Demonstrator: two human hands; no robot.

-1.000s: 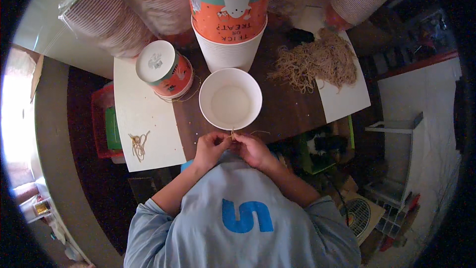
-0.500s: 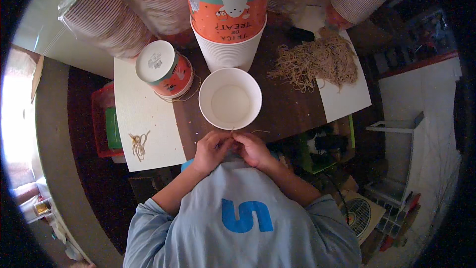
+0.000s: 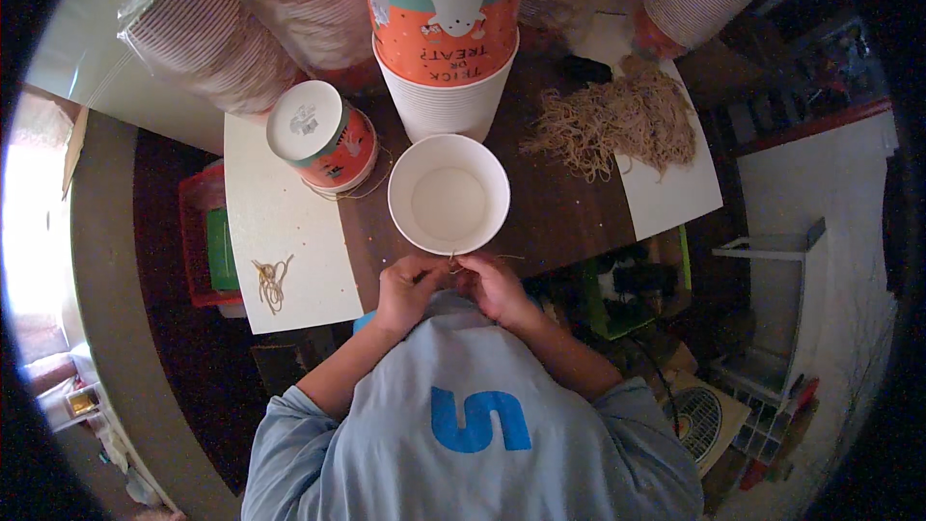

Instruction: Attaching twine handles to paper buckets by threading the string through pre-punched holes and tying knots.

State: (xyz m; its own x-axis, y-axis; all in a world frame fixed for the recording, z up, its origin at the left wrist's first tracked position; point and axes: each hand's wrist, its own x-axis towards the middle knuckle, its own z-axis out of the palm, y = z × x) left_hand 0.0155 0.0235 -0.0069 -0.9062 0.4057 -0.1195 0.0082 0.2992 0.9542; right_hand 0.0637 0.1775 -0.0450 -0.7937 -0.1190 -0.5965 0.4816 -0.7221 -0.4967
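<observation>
A white paper bucket (image 3: 449, 150) stands mouth up at the near edge of the table, its pale inside showing. At its near rim, my left hand (image 3: 407, 291) and my right hand (image 3: 492, 289) face each other with the fingers pinched. Between them runs a thin tan cord (image 3: 452, 266) that touches the rim, and a loose end sticks out to the right past my right hand. Both hands are closed on this cord. How it passes through or round the rim is too small to tell.
Behind the bucket rises a nested stack of white buckets (image 3: 446, 101) topped by an upturned orange printed bucket (image 3: 439, 34). Left of it sits a smaller orange bucket (image 3: 338, 150) with cord. A tan cord heap (image 3: 641, 121) lies right; a small cord bundle (image 3: 271, 282) lies left.
My hands have shifted only slightly, and the fingertips at the rim have rearranged around the cord. The bucket and everything else stay in place.
</observation>
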